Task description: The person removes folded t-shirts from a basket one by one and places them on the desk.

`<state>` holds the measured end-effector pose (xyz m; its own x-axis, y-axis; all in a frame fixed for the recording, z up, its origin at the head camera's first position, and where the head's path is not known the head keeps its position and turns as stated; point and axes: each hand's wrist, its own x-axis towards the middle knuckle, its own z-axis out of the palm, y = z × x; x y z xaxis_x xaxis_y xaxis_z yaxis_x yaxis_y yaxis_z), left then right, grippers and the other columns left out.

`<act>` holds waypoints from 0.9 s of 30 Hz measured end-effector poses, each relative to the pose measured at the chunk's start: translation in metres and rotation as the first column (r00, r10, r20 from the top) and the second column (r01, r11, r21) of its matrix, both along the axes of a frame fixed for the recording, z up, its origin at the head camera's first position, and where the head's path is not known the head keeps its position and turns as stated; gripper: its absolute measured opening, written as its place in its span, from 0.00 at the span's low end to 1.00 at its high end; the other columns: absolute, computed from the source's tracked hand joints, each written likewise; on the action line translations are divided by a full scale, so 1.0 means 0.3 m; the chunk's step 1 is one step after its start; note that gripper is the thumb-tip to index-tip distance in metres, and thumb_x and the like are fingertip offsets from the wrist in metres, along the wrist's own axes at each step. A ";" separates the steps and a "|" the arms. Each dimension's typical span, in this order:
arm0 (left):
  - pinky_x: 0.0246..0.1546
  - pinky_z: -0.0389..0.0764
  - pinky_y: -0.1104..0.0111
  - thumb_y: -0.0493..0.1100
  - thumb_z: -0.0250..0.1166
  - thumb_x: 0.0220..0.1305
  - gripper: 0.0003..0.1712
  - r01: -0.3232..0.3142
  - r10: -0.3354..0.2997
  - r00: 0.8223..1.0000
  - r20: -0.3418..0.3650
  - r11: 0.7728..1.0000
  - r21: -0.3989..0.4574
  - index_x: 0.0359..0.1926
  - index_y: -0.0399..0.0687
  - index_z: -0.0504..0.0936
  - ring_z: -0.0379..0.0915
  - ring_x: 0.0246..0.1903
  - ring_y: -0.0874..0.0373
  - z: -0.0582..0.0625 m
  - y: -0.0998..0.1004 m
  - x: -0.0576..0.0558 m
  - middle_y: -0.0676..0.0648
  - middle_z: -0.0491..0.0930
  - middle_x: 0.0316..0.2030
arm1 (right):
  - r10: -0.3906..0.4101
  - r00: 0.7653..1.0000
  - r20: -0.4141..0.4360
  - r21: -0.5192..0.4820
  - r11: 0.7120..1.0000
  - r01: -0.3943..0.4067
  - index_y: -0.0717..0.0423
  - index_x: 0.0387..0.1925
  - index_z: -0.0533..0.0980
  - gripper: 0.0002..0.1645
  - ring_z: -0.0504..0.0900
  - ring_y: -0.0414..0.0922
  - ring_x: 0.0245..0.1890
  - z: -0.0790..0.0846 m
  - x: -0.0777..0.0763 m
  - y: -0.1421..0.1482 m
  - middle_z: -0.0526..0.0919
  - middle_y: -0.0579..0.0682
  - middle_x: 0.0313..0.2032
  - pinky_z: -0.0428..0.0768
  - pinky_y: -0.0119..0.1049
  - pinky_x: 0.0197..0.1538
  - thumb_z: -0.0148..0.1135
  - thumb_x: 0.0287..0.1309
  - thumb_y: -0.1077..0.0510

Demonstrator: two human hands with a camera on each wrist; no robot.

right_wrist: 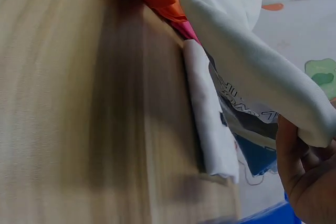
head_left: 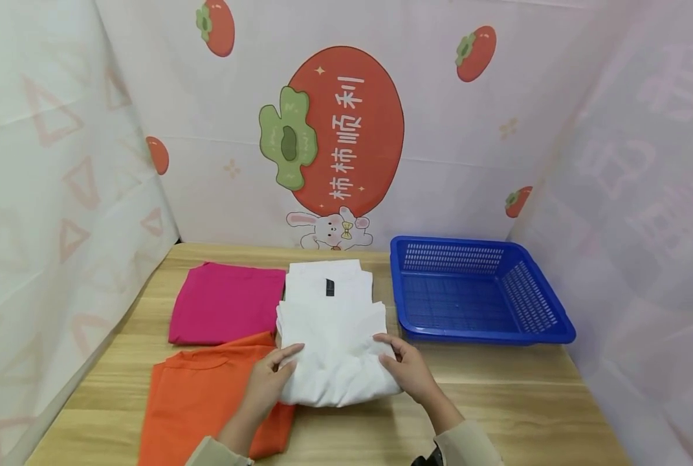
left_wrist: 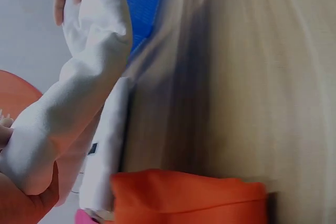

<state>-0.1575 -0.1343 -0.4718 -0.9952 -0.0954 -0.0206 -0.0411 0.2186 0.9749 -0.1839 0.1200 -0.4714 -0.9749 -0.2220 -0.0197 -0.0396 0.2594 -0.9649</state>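
Observation:
A folded white shirt (head_left: 334, 356) is lifted off the table between both hands. My left hand (head_left: 264, 385) grips its left side, thumb on top. At the opposite side my right hand (head_left: 411, 372) pinches the cloth the same way. Dark printed lettering shows on the shirt's far face in the right wrist view, where its near edge (right_wrist: 262, 66) is a thick rounded fold. Beyond it, partly covered in the head view, a second folded white garment (head_left: 308, 281) with a small black label lies flat on the table.
A folded orange shirt (head_left: 197, 395) lies at the front left, its top edge near a folded magenta garment (head_left: 230, 304). At the right rear of the wooden table (head_left: 497, 401) stands a blue plastic basket (head_left: 453, 298). Printed cloth walls (head_left: 439, 155) enclose the back and sides.

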 end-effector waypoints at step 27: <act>0.29 0.65 0.70 0.32 0.56 0.51 0.16 0.094 -0.068 0.986 0.151 0.980 -0.173 0.43 0.45 0.80 0.62 0.33 0.55 -0.199 0.017 0.088 0.46 0.75 0.39 | 0.003 0.988 0.157 0.020 1.000 -0.006 0.67 0.50 0.68 0.23 0.74 0.52 0.39 -0.198 0.136 0.111 0.64 0.70 0.52 0.75 0.35 0.36 0.56 0.48 0.69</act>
